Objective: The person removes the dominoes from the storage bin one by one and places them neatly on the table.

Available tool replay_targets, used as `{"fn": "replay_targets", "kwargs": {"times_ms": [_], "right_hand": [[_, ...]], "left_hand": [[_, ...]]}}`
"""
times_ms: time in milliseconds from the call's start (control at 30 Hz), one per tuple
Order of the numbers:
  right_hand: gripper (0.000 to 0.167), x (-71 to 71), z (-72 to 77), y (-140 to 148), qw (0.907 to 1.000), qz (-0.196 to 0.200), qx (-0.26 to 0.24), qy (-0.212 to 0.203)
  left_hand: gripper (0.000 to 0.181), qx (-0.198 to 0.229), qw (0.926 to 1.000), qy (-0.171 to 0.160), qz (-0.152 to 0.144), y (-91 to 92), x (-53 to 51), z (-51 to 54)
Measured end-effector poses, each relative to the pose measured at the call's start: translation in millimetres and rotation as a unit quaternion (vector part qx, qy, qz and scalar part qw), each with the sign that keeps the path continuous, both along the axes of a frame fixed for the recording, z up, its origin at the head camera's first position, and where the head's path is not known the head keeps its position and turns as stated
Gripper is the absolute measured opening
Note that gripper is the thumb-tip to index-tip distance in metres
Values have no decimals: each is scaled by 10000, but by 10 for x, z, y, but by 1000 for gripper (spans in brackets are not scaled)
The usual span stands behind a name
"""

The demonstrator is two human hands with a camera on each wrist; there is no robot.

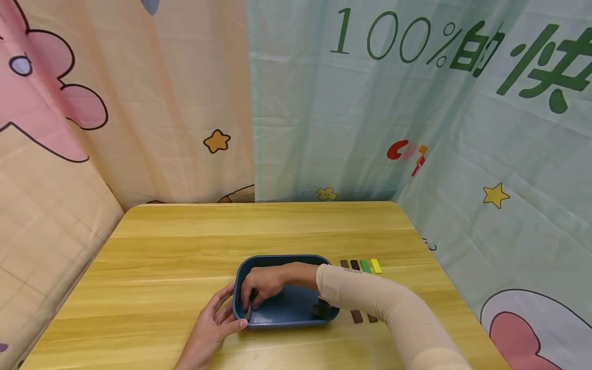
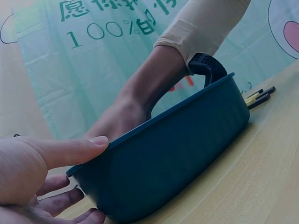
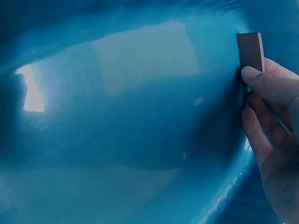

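Note:
A blue plastic tub (image 1: 291, 326) stands on the table. My right hand (image 1: 263, 283) reaches down into its left end and pinches a flat dark brown block (image 3: 251, 50) between thumb and fingers. In the right wrist view the block stands lengthwise by the tub's end wall, its lower part covered by the thumb. My left hand (image 1: 214, 321) holds the tub's near left corner from outside. Its thumb lies along the rim, and the other fingers (image 2: 60, 201) bend against the end wall. In the right wrist view, the visible tub floor (image 3: 126, 126) is bare.
Right of the tub lie flat blocks in rows: brown (image 1: 344, 263), black (image 1: 354, 264), green (image 1: 365, 265) and yellow (image 1: 376, 265), with brown ones (image 1: 356, 316) nearer. My right sleeve (image 1: 398, 303) hides what lies between. Printed curtains (image 1: 314, 128) hang behind the wooden table (image 1: 176, 252).

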State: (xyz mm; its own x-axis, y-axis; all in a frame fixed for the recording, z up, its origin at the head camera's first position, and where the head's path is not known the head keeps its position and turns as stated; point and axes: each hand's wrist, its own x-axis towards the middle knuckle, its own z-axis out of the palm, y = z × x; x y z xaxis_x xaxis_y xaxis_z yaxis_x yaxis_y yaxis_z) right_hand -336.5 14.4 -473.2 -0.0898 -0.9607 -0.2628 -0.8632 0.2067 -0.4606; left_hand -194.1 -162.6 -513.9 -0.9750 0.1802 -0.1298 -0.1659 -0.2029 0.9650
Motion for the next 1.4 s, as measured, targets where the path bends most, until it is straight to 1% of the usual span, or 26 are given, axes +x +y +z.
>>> {"fn": "replay_targets", "kwargs": {"times_ms": [100, 400, 633, 767, 867, 967, 1067, 1133, 1267, 1400], "right_hand": [[16, 1, 3, -5, 9999, 8, 21, 100], [16, 19, 46, 60, 9999, -142, 75, -12], [19, 19, 118, 164, 9983, -490, 14, 304], [18, 21, 142, 201, 9973, -624, -80, 389], [17, 36, 168, 238, 9967, -706, -130, 367], [17, 60, 189, 296, 9962, -814, -191, 249], [17, 86, 212, 380, 9945, -997, -288, 170], [17, 103, 247, 448, 9921, -1191, -389, 121], [17, 136, 347, 603, 9851, -1620, -576, 26], [16, 170, 460, 756, 9773, -2022, -631, 44]], "left_hand": [[83, 39, 10000, -12, -27, -3, 0, 1], [84, 30, 10000, -21, -43, 5, 9, 8], [84, 37, 9999, -95, -38, 19, -22, 36], [84, 84, 9999, -102, -18, 23, -27, 36], [83, 100, 9999, -73, 18, 25, -19, 30], [83, 82, 10000, -23, 39, 26, -2, 25], [83, 41, 10000, -28, 33, 28, 9, 20], [83, 38, 10000, -59, 39, 31, 12, 20], [83, 28, 10000, -65, 39, 31, 9, 15], [84, 49, 9999, -77, 63, 23, 16, 23]]}}
